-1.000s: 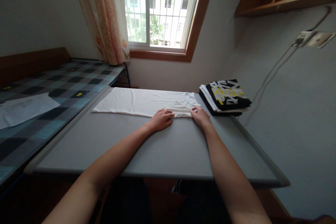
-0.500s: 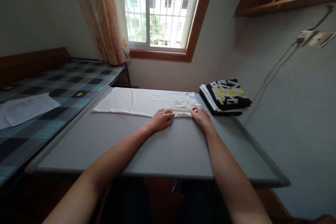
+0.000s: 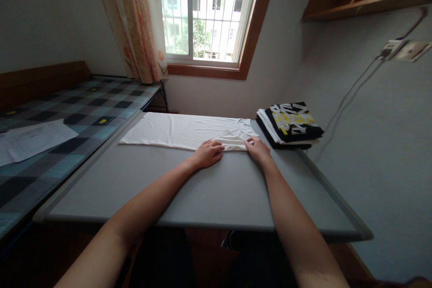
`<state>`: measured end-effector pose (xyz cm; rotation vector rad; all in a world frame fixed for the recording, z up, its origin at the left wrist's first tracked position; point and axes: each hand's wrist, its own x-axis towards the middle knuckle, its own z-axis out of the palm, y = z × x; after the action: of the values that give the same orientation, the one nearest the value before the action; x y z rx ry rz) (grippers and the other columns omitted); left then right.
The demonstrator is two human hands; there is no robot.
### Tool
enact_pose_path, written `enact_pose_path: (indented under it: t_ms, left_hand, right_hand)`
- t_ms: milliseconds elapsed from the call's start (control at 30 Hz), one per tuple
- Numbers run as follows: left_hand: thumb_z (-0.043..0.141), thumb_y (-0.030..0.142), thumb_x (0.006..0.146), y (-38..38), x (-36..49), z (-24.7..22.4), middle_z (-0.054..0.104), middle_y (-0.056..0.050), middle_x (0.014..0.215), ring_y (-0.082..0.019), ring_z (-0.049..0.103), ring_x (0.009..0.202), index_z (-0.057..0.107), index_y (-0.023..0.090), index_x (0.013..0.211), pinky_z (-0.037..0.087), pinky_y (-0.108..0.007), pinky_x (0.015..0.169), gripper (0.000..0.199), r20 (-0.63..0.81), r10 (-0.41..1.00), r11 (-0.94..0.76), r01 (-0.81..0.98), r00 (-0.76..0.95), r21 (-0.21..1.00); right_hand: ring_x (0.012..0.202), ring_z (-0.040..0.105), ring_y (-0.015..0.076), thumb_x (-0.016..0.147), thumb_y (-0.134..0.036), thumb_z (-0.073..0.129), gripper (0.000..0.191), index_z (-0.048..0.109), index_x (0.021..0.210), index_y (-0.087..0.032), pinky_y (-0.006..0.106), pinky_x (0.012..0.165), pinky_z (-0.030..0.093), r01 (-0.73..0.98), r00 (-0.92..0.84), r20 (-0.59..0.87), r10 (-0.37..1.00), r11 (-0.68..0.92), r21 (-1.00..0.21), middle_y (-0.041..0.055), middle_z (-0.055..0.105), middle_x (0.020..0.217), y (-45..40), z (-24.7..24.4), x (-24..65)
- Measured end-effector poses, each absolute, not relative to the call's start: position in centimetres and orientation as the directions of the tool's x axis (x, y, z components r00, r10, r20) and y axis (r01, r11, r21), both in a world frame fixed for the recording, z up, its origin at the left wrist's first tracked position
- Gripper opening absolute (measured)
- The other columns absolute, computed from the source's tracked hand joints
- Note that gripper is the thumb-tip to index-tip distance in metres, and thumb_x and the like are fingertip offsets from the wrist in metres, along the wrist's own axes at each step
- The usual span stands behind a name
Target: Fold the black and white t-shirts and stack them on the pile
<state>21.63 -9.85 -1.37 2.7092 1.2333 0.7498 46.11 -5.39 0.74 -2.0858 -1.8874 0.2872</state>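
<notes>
A white T-shirt (image 3: 189, 128) lies folded into a long strip across the far part of the grey table (image 3: 216, 189), its neckline at the right end. My left hand (image 3: 208, 152) rests on the near edge of the shirt, fingers lying over the cloth. At the near right corner, my right hand (image 3: 258, 148) is closed, pinching the white fabric between thumb and fingers. Small wrinkles run through the cloth between both hands.
A stack of folded clothes (image 3: 290, 123), a black printed one on top, sits at the table's far right. A bed with a checked cover (image 3: 111, 103) and papers (image 3: 37, 139) stands at left. Beyond are a curtain (image 3: 138, 22) and a barred window (image 3: 209, 18).
</notes>
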Motion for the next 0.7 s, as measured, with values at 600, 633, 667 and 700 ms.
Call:
enact_pose_path:
  t_ms: [600, 633, 667, 700]
  left_hand:
    - [0.053, 0.029, 0.091, -9.87, 21.62, -1.36, 0.062, -0.006, 0.125, -0.023, 0.057, 0.114, 0.065, 0.024, 0.119, 0.04, -0.041, 0.107, 0.031, 0.402, 0.727, -0.674, 0.69, 0.556, 0.264]
    - [0.053, 0.029, 0.091, -9.85, 21.62, -1.38, 0.062, -0.006, 0.125, -0.023, 0.057, 0.114, 0.065, 0.024, 0.119, 0.04, -0.042, 0.107, 0.031, 0.403, 0.728, -0.673, 0.69, 0.555, 0.266]
    - [0.052, 0.029, 0.091, -9.84, 21.62, -1.39, 0.062, -0.007, 0.125, -0.023, 0.057, 0.114, 0.065, 0.024, 0.119, 0.04, -0.042, 0.107, 0.031, 0.403, 0.728, -0.673, 0.69, 0.555, 0.266]
    - [0.052, 0.029, 0.091, -9.84, 21.62, -1.39, 0.062, -0.007, 0.124, -0.023, 0.057, 0.114, 0.065, 0.024, 0.119, 0.04, -0.042, 0.107, 0.031, 0.402, 0.728, -0.673, 0.69, 0.556, 0.266]
  right_hand:
    - [0.107, 0.061, 0.0285, 0.086, -0.04, 0.049, 0.031, 0.068, 0.106, -0.025, 0.04, 0.09, 0.04, 0.93, 0.111, 0.065, 0.992, -0.08, -0.359, 0.0095, 0.071, 0.107, -5.47, 0.82, 45.95]
    - [0.107, 0.061, 0.0284, 0.086, -0.04, 0.049, 0.031, 0.068, 0.106, -0.025, 0.04, 0.09, 0.04, 0.929, 0.109, 0.066, 0.992, -0.078, -0.361, 0.0093, 0.071, 0.107, -5.46, 0.79, 45.97]
    - [0.107, 0.061, 0.0283, 0.086, -0.04, 0.049, 0.031, 0.067, 0.106, -0.025, 0.04, 0.09, 0.04, 0.929, 0.108, 0.068, 0.992, -0.076, -0.361, 0.0091, 0.071, 0.107, -5.44, 0.74, 45.99]
    - [0.107, 0.061, 0.0283, 0.086, -0.04, 0.049, 0.031, 0.067, 0.106, -0.025, 0.04, 0.09, 0.04, 0.93, 0.107, 0.069, 0.992, -0.075, -0.361, 0.009, 0.071, 0.107, -5.42, 0.7, 46.02]
